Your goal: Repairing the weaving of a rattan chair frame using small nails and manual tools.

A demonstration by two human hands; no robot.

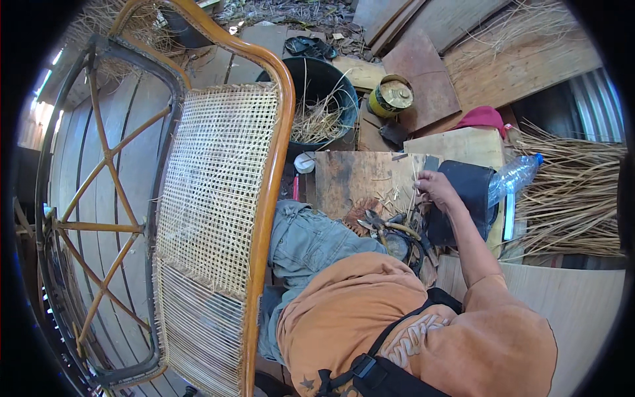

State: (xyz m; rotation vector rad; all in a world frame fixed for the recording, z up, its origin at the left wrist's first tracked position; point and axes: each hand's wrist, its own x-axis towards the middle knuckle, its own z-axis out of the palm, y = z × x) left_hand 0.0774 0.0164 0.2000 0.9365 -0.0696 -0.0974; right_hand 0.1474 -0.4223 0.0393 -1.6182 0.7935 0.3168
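Down at the right, the right hand (pixel 433 185) is reaching out over a worn wooden board (pixel 350 175) lying on the floor, its grip closing on a few thin cane strands (pixel 415 177) that are standing up from between the fingers; the left hand is not showing anywhere in the view. Just beside the hand, toward the board's right edge, a black pouch (pixel 469 188) is sitting, and a clear plastic bottle (pixel 512 175) with a blue cap is lying tilted against it; near the board's near edge, a pair of pliers (pixel 380 225) is resting among other small tools that are too cluttered to tell apart. At the board's far edge a black bucket (pixel 331 83) is holding loose cane scraps, and a round yellow tin (pixel 390 96) is standing just to its right; a large bundle of cane (pixel 569 192) is lying well to the right of the bottle. On the left, a wooden chair frame (pixel 274 132) is lying beside the person's knee, its woven cane panel (pixel 215 185) partly finished, with open lattice at the far part and plain parallel strands at the near part.
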